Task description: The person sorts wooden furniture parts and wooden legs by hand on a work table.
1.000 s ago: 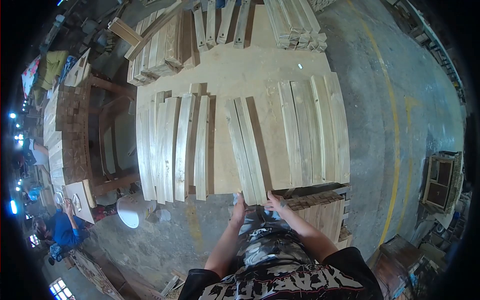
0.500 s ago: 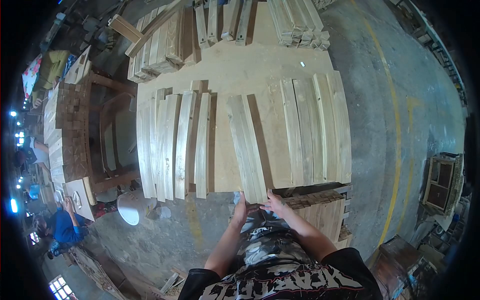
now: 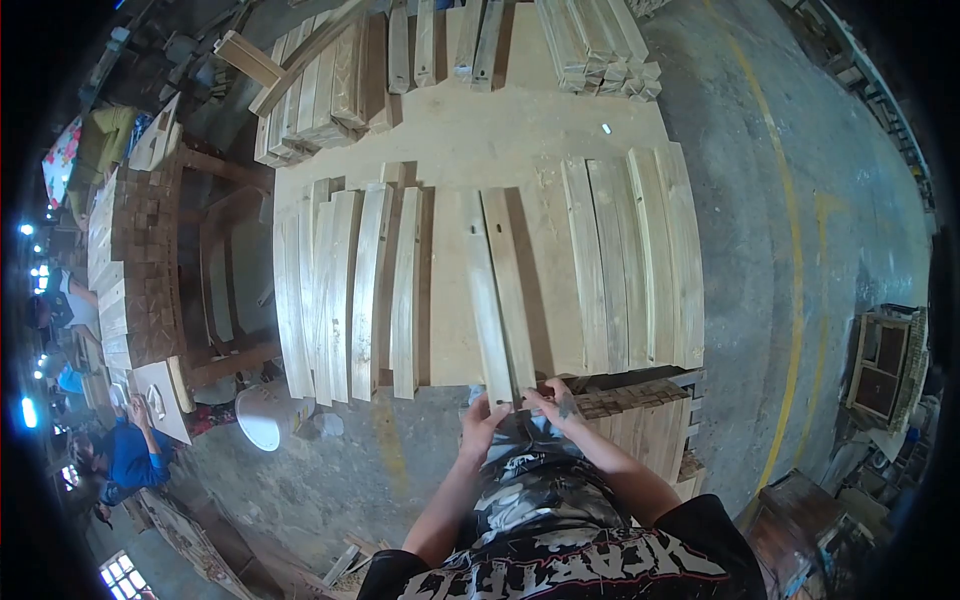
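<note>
Two long wooden pieces lie side by side near the middle of the table, their near ends at its front edge. My left hand (image 3: pixel 482 426) is closed on the near end of the left piece (image 3: pixel 485 310), which shows a small slot near its far end. My right hand (image 3: pixel 555 405) grips the near end of the right piece (image 3: pixel 512 300), also slotted near its far end. A narrow dark gap runs between the pieces. To their left stands a row of wooden strips (image 3: pixel 342 290); to their right is another row (image 3: pixel 610 260).
Stacked wood sits at the table's (image 3: pixel 480 130) far left (image 3: pixel 330 90) and far right (image 3: pixel 600 50). A wood pile (image 3: pixel 640 430) is below the front edge, right of my legs. A white bucket (image 3: pixel 258 420) stands left. A co-worker (image 3: pixel 130 455) sits farther left.
The two pieces have turned, so slotted faces now show, and a gap has opened between them. My hands have shifted slightly and closed around the near ends.
</note>
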### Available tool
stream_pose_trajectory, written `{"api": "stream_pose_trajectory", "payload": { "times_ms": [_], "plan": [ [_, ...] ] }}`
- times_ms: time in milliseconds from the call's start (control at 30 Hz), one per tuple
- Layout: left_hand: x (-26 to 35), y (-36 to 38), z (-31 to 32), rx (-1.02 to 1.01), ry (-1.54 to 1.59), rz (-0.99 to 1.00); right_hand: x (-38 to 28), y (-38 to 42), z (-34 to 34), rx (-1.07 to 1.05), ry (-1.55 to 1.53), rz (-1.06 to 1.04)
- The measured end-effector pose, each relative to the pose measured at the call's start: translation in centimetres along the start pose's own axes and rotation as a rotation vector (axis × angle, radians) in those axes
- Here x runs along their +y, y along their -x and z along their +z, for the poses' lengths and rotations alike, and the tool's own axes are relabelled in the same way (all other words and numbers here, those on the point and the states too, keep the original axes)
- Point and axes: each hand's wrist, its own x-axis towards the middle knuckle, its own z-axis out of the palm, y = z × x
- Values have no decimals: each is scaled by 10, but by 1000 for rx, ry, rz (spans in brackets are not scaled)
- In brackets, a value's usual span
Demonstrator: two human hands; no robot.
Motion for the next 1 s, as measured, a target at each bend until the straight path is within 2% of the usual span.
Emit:
{"api": "stream_pose_trajectory", "payload": {
  "times_ms": [100, 200, 300, 433, 533, 567, 633, 667, 700, 767, 867, 1000],
  "plan": [
    [-5, -8, 3, 33, -134, -7, 10, -6, 0, 49, 200, -176],
    [-18, -20, -1, 19, -149, -45, -8, 10, 2, 230, 506, -478],
    [-20, -21, -4, -18, -103, -50, -48, 16, 24, 291, 468, -543],
    [-32, -31, -12, -55, -126, 21, -74, -21, 88, 594, 793, -558],
    [-29, -31, -15, -81, -315, 131, -113, -22, 96, 549, 825, -419],
    [-20, -26, -14, -95, -270, 95, -117, -22, 97, 572, 853, -422],
    [-10, -19, -16, -128, -246, 10, -117, -22, 80, 445, 708, -454],
    [-6, -24, -18, -142, -260, -32, -120, -20, 69, 443, 692, -527],
    [10, -18, -19, -198, -233, 12, -110, -30, 55, 340, 579, -642],
    [36, -11, -9, -203, -108, 41, -95, -46, 36, 117, 225, -583],
    [101, 14, 7, -300, -4, 97, -162, 21, 28, -260, -263, -343],
    [141, 28, 17, -268, 55, 131, -169, 35, 30, -411, -285, -453]
  ]
}}
